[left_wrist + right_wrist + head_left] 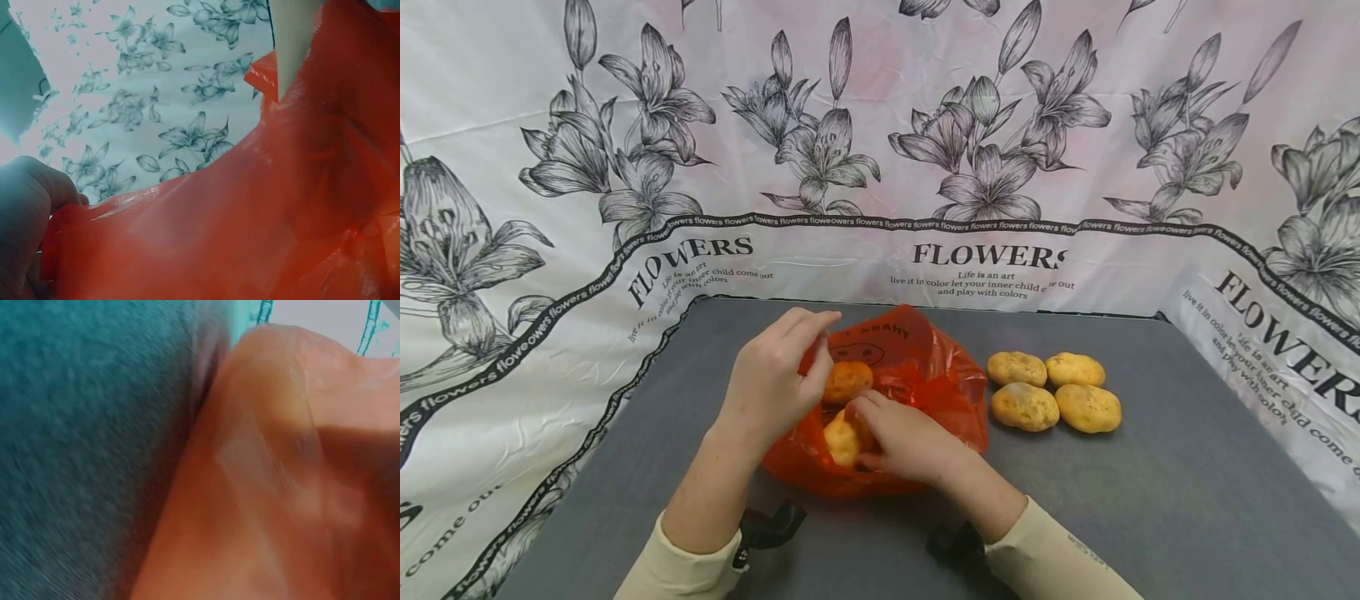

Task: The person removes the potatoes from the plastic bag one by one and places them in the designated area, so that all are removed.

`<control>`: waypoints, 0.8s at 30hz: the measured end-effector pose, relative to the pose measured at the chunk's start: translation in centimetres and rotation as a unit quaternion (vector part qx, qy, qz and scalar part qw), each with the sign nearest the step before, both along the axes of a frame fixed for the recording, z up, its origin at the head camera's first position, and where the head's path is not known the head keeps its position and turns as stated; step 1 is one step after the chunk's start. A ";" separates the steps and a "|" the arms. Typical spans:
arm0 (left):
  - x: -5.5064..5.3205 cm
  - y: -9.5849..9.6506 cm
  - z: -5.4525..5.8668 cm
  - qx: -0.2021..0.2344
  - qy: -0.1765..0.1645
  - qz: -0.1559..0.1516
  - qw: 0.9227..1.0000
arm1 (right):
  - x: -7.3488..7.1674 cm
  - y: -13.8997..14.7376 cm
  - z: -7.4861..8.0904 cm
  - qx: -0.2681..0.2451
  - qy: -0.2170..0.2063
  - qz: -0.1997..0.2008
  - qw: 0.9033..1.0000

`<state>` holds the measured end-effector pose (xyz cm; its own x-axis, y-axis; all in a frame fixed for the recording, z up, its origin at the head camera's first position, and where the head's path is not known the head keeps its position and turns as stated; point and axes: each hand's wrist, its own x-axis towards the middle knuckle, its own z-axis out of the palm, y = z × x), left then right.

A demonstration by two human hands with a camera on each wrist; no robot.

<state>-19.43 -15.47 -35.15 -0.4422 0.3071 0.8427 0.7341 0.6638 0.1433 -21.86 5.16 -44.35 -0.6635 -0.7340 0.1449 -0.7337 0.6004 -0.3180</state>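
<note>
A red plastic bag (955, 367) with dark print lies open on the grey table. My left hand (778, 375) is at the bag's left side, and in the left wrist view its fingers (56, 184) pinch the bag's edge. Inside the bag, my right hand (906, 437) holds a yellow potato (841, 442) near the front, thumb and fingers around its right side. Behind it in the bag lies another potato (847, 382), tinted orange. In the right wrist view the bag's red film (250, 487) covers most of the right side and hides the hand.
Several potatoes stand grouped right of the bag, among them a front left one (1024, 407) and a front right one (1088, 408). A white cloth with printed flowers (985, 183) hangs behind the table (1150, 500) and along its sides.
</note>
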 end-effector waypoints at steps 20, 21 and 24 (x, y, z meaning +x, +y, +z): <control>0.0 0.0 -0.1 -0.001 -0.003 0.001 1.000 | -0.2 0.8 1.5 0.015 -0.064 -0.022 0.998; 0.0 0.0 -0.1 0.000 -0.003 0.001 1.000 | -0.2 0.9 1.6 0.015 -0.064 -0.024 0.998; 0.0 0.0 -0.1 -0.001 -0.003 0.002 1.000 | -0.2 1.1 1.9 0.015 -0.062 -0.027 0.998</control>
<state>-19.48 -15.47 -35.27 -0.4483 0.3066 0.8397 0.7310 0.6663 0.1470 -22.09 6.25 -42.46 -0.7139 -0.6992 0.0373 -0.6557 0.6489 -0.3861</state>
